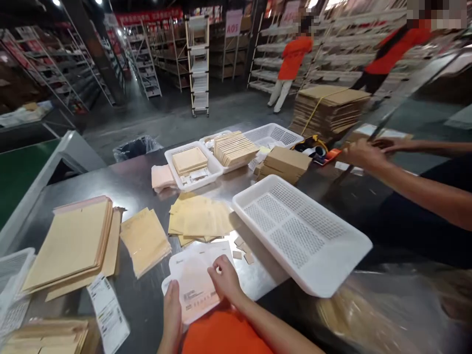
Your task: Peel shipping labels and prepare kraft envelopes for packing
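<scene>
A flat white printed paper packet [197, 275] with rounded corners lies in front of my body at the bench's near edge. My left hand [172, 305] grips its left side, the thumb lying on top. Over its right half is my right hand [225, 279], with thumb and fingers curled together in a pinch; anything between them is hidden. Just beyond the packet, yellow padded envelopes [201, 216] are fanned out. Small brown cardboard pieces [238, 254] lie to the right of it. Another stack of yellowish envelopes [145, 241] rests to the left.
An empty white plastic basket [302, 231] stands tilted at right. Large brown envelopes [73, 241] and a label strip [108, 314] lie left. Behind are baskets of envelopes [193, 164] and brown boxes [283, 164]. A co-worker's arms [398, 172] reach in from the right.
</scene>
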`<state>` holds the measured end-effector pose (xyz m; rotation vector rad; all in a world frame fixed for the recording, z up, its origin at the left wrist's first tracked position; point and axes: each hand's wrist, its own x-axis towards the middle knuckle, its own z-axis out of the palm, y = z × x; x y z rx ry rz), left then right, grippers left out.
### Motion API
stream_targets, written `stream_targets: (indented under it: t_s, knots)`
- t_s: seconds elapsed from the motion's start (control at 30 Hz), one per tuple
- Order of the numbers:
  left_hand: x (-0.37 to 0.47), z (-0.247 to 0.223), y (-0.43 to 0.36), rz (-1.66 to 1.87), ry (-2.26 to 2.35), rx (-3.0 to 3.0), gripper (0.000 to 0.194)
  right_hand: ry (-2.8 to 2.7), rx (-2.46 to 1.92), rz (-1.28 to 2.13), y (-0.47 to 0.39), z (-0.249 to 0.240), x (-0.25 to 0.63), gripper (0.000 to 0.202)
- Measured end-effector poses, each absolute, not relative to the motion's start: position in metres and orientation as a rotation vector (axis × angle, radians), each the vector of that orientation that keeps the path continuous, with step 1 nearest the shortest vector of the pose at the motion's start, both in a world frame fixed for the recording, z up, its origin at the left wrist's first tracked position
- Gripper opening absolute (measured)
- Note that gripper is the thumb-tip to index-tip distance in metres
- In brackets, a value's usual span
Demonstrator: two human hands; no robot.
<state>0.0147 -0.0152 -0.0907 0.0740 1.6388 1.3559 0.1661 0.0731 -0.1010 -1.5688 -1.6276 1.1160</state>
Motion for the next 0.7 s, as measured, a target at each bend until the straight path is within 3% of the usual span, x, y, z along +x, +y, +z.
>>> stream_targets:
  t_s: [0.2, 0.43, 0.7]
  knots:
    - [0.021, -0.087, -0.017, 1.324, 1.578, 0.029, 0.054, -1.581, -1.583, 1.187, 0.068, -0.113, 0.177, 0.016]
    - [0.011, -0.092, -0.02, 1.293, 1.478, 0.094, 0.075, -1.632, -1.688, 1.253, 0.081, -0.119, 0.175, 0.009]
    - [-0.005, -0.099, -0.029, 1.294, 1.558, 0.038, 0.078, -1.495, -2.358, 0.906, 0.127, -0.146, 0.254, 0.029]
